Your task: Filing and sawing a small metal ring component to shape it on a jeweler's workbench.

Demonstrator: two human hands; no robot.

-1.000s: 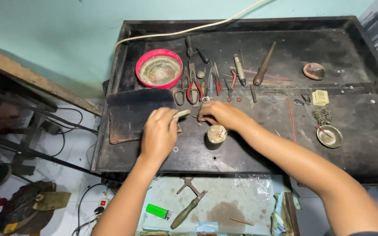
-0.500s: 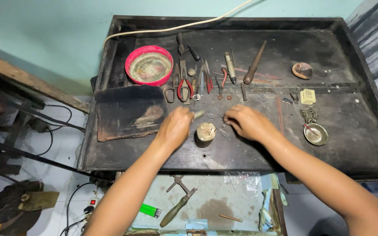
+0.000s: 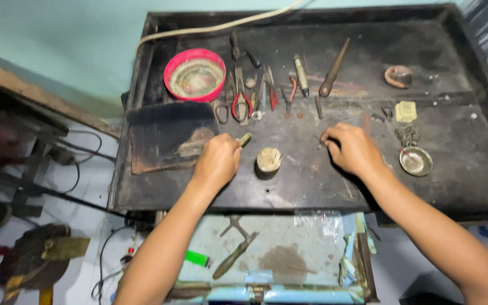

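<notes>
Your hands have drifted apart since a moment ago, when both were crowding over the small round block (image 3: 268,160); now that squat, pale-topped wooden stump is standing clear between them on the dark, scuffed metal tray (image 3: 425,192). Your left hand (image 3: 217,161) is curling into a loose fist, fingers pinching a small greenish stub (image 3: 245,139) that is poking out past the thumb, just left of the block. Your right hand (image 3: 352,148) is pressing its bunched, narrow fingertips down onto the tray surface; whether they are gripping anything, you cannot tell from here. Behind your hands a row of worn tools is lying: red-handled pliers (image 3: 242,105), a long wooden-handled awl (image 3: 332,69), thin files. A red-rimmed round bowl (image 3: 194,74) is sitting at the back left, a flat rusty plate (image 3: 168,138) is lying beside your left hand, and a small shiny metal dish (image 3: 415,160) is resting near your right wrist.
</notes>
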